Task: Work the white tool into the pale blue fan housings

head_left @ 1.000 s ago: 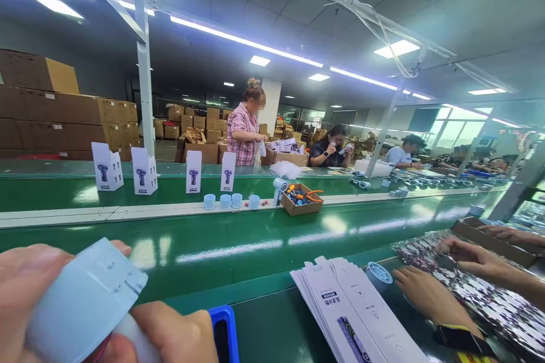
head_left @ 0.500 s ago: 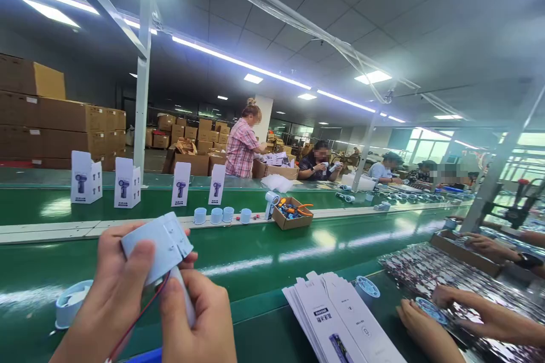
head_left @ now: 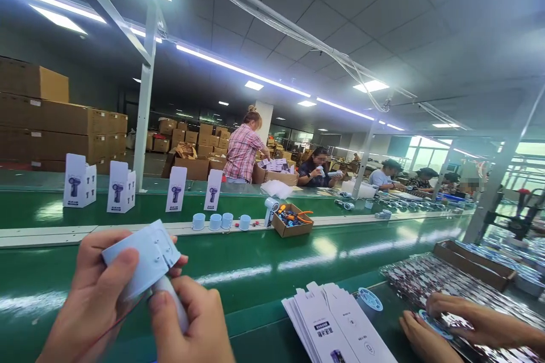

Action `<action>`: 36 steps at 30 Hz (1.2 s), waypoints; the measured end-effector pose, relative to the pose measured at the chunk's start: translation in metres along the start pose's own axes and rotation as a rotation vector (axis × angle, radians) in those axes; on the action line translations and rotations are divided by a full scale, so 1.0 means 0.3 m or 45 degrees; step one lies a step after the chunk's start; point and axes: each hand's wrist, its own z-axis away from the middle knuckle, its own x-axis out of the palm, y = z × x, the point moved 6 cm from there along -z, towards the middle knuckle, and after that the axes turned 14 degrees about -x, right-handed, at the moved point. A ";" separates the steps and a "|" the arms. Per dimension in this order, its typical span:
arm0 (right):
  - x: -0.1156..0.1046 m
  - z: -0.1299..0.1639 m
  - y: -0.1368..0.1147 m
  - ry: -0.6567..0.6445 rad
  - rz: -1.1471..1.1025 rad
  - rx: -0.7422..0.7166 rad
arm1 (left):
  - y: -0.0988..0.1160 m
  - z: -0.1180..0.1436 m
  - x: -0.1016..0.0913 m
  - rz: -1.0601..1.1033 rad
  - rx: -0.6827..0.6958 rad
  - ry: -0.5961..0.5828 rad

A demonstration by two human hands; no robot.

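While our left hand (head_left: pixel 91 300) grips the pale-blue housing (head_left: pixel 142 258), our right hand (head_left: pixel 191 323) apparently pinches its handle (head_left: pixel 172 302) at five o'clock.

Left hand (head_left: pixel 91 300) and right hand (head_left: pixel 191 323) are cut off at the bottom edge; wrists out of frame. Their fingers (head_left: pixel 121 272) cover much of the pale blue housing (head_left: pixel 142 258), underside hidden. Flat carton stack (head_left: pixel 336 326) runs off the bottom edge, print unreadable. A co-worker's hands (head_left: pixel 451 326) enter from the right, body unseen. Contents of small brown box (head_left: pixel 293 220) too small to identify
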 end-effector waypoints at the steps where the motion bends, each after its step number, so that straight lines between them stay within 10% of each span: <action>1: -0.008 -0.019 -0.002 -0.159 -0.032 -0.034 | -0.003 -0.028 -0.020 -0.012 0.038 -0.064; 3: -0.051 -0.053 0.006 -0.312 -0.088 -0.054 | 0.009 -0.067 -0.064 -0.163 0.254 -0.095; 7: -0.184 -0.099 0.070 -0.095 -0.190 0.061 | 0.059 -0.024 -0.082 -0.618 0.983 -0.001; 12: -0.260 -0.095 0.116 0.060 -0.342 0.212 | 0.038 0.043 0.019 -0.802 1.293 -0.303; 15: -0.282 -0.084 0.104 0.093 -0.355 0.235 | -0.025 0.015 0.044 -0.998 1.144 -0.378; 22: -0.283 -0.079 0.088 0.061 -0.187 0.234 | -0.366 -0.190 -0.053 -1.398 0.016 -0.321; 30: -0.163 0.020 0.130 -0.071 -0.037 0.281 | -0.595 -0.227 -0.091 -1.676 -0.059 -0.441; 36: -0.074 0.168 0.297 -0.019 -0.197 0.199 | -0.569 -0.301 -0.137 -1.613 -0.013 -0.278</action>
